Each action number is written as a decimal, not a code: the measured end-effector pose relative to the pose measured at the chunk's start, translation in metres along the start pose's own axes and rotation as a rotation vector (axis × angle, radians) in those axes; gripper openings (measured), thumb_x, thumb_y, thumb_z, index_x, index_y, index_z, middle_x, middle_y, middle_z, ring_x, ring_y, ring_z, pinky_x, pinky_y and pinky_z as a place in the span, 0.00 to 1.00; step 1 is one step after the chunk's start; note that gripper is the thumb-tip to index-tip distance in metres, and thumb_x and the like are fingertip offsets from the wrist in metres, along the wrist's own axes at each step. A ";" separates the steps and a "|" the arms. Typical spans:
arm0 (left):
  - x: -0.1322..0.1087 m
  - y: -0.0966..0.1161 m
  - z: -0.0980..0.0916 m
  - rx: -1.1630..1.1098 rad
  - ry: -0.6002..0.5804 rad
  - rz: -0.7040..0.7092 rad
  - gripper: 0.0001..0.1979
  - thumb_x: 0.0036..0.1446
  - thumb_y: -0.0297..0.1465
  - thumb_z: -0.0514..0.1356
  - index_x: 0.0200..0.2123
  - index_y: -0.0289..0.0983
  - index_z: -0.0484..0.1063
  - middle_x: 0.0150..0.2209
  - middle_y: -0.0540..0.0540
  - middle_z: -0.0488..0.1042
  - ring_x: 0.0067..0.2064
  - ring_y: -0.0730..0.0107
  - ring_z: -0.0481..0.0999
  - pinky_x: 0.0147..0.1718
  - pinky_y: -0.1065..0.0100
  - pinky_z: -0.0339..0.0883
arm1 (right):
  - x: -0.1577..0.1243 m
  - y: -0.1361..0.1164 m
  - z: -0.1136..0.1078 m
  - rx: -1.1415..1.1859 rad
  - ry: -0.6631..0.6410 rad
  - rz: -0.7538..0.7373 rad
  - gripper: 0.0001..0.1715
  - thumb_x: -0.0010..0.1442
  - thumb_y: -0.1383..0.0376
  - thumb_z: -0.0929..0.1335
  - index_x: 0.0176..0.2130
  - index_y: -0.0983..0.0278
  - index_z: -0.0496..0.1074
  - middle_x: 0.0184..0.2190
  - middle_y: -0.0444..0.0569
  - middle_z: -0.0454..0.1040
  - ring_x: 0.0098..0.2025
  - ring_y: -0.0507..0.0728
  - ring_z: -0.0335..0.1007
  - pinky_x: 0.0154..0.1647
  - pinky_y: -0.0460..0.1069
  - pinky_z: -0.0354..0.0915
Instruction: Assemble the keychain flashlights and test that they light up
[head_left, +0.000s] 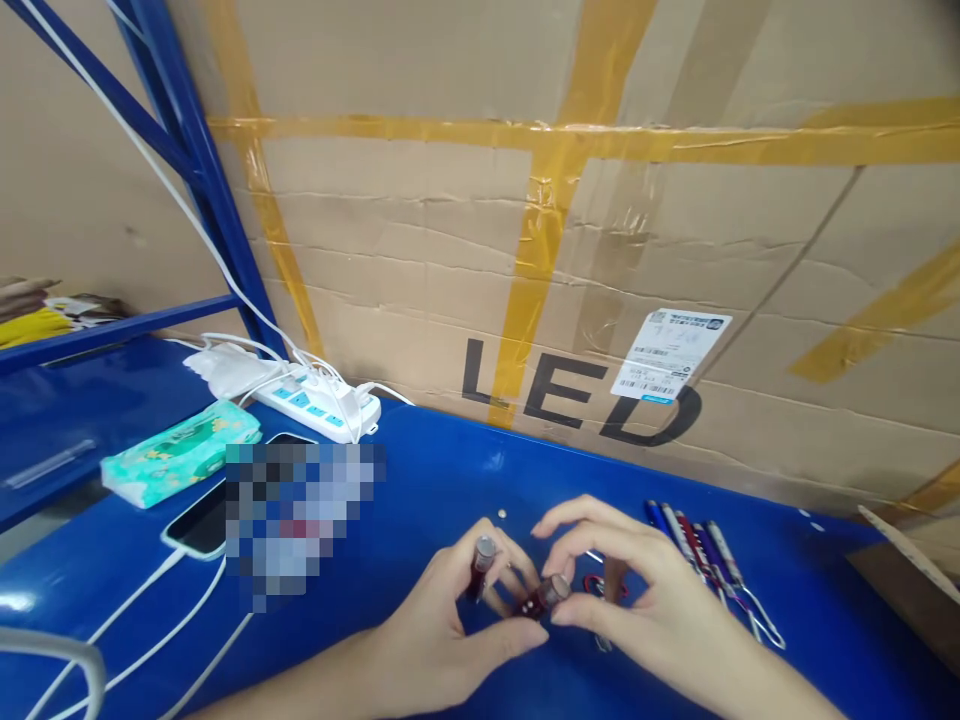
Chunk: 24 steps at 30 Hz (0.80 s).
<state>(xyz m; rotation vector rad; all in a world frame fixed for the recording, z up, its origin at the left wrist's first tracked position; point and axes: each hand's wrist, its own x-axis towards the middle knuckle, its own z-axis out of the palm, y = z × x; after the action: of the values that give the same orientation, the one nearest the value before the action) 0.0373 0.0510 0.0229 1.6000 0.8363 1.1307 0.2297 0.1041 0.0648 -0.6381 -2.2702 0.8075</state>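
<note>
So — dark-red tube (534, 604) in left hand (454, 625), silver end (556, 588) between right hand's (637, 575) fingertips.

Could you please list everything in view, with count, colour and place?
Table: 1, blue, underneath
Cardboard panel: 1, brown, lettered LED, behind
Tape: several, yellow, on panel
Label: 1, white, on panel
Frame: 1, blue, left
Unclear item: 1, yellow, far left
Power strip: 1, white and blue, back left
Cables: several, white, left
Packet: 1, green, left
Phone: at least 1, dark-screened, beside packet, partly pixelated
Slim tubes: about five, blue, red, purple, right
Wire clips: several, silver, tubes' near ends
Small disc: 1, silver, table centre
Cardboard flap: 1, brown, right edge
Unclear piece: 1, red and silver, mid-right
Cylinders: 2, dark red, in hands
Left hand: 1, bare, holding cylinders
Right hand: 1, bare, at one cylinder's silver end
</note>
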 end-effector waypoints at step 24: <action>0.032 -0.044 -0.035 0.936 -0.001 0.109 0.12 0.66 0.31 0.46 0.45 0.39 0.68 0.44 0.46 0.67 0.44 0.67 0.71 0.44 0.69 0.62 | -0.028 -0.023 -0.075 -0.539 0.428 -0.096 0.08 0.54 0.59 0.71 0.32 0.61 0.72 0.31 0.42 0.73 0.23 0.46 0.65 0.17 0.42 0.62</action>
<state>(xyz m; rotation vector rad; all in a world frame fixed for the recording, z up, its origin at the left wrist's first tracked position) 0.0151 0.1039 -0.0072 2.4145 1.4120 0.8340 0.2959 0.0993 0.1150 -0.8388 -2.0876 -0.0131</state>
